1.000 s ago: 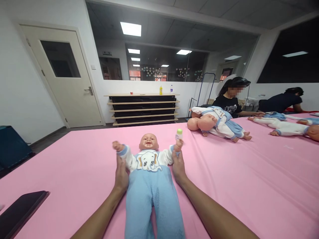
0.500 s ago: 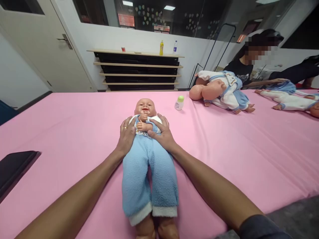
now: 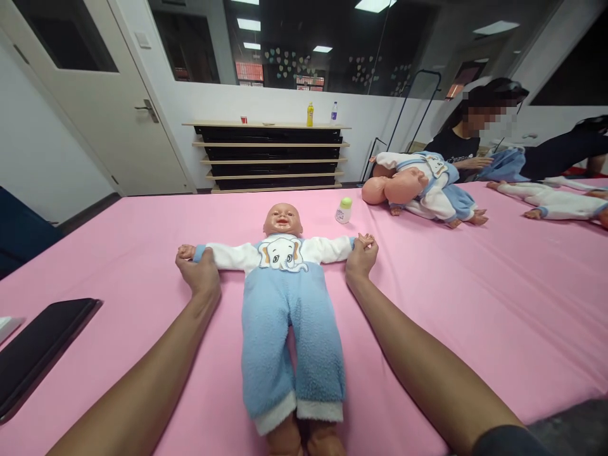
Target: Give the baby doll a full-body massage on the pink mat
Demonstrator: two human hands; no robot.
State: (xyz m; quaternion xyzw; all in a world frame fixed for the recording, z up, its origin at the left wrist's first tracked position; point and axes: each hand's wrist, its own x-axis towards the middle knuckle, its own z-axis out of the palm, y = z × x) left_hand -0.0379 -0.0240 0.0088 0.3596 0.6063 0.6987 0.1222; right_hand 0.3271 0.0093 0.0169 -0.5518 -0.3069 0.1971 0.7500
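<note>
A baby doll (image 3: pixel 285 285) lies on its back on the pink padded table (image 3: pixel 142 240), its feet toward me. It wears a blue and white outfit with an elephant face on the chest. Both its arms are stretched straight out to the sides. My left hand (image 3: pixel 202 272) is closed round the doll's wrist on the left, the small doll hand showing past my fingers. On the other side my right hand (image 3: pixel 361 258) grips the opposite wrist. A small white bottle with a green cap (image 3: pixel 344 210) stands to the right of the doll's head.
A black flat case (image 3: pixel 47 348) lies at the left edge. At the back right are more dolls (image 3: pixel 422 183), with a person (image 3: pixel 456 139) handling blue cloth (image 3: pixel 503 164). Behind the table stands a shelf-like stack (image 3: pixel 270 155) with bottles on top.
The doll's arms, folded over its chest before, are now spread wide. My hands have moved outward from its chest and sides to its wrists. The person at right has lifted blue cloth.
</note>
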